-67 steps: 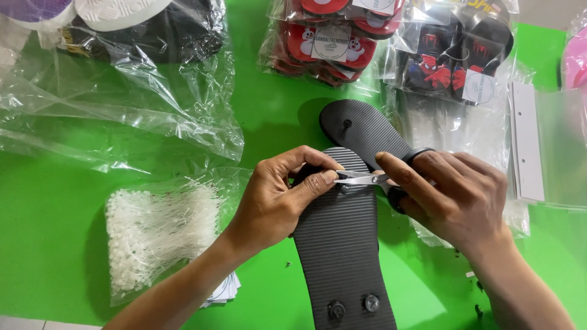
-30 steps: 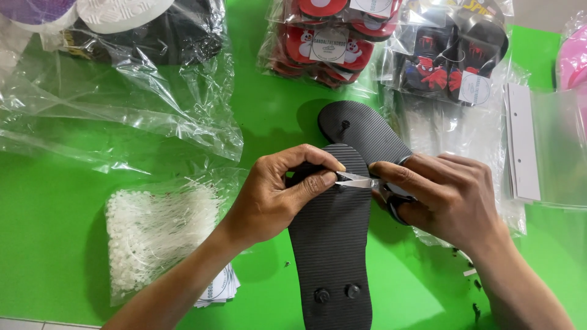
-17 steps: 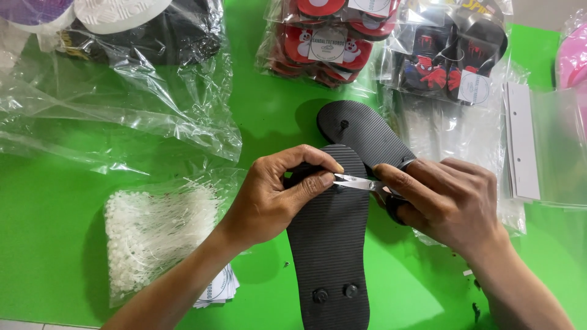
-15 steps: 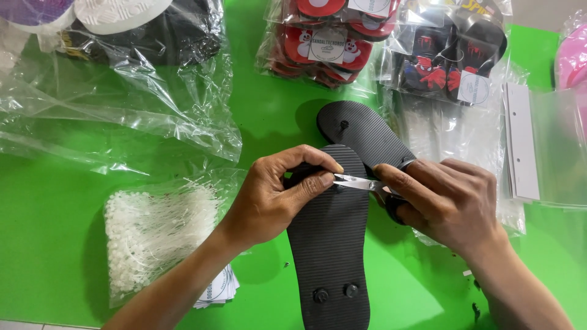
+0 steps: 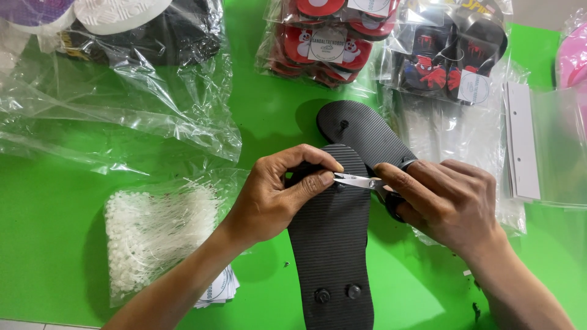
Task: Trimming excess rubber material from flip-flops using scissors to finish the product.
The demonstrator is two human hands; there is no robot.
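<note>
Your left hand (image 5: 272, 198) pinches the toe end of the dark grey flip-flop (image 5: 333, 244), which lies sole-up on the green counter (image 5: 275, 116) with its ribbed underside facing you and two strap plugs showing near the heel. Your left grip is closed on the sandal's edge, thumb and forefinger pressed right by the toe plug. Your right hand (image 5: 449, 205) is closed around the small scissors (image 5: 361, 181), whose metal blades point left and meet your left fingertips at the toe area. A second flip-flop (image 5: 364, 131) lies partly beneath the first, angled away toward the bagged sandals (image 5: 324, 43). To your left sits a clear bag of white plastic tag fasteners (image 5: 153, 232), with a few round paper labels (image 5: 217, 287) beside your forearm. By the look of it, you are at the trimming step, snipping something small at the toe plug; what exactly is between the blades is too small to tell. The cut calls for a steady sandal, blades kept close to the plug, and your left fingertips clear of the edges.
</note>
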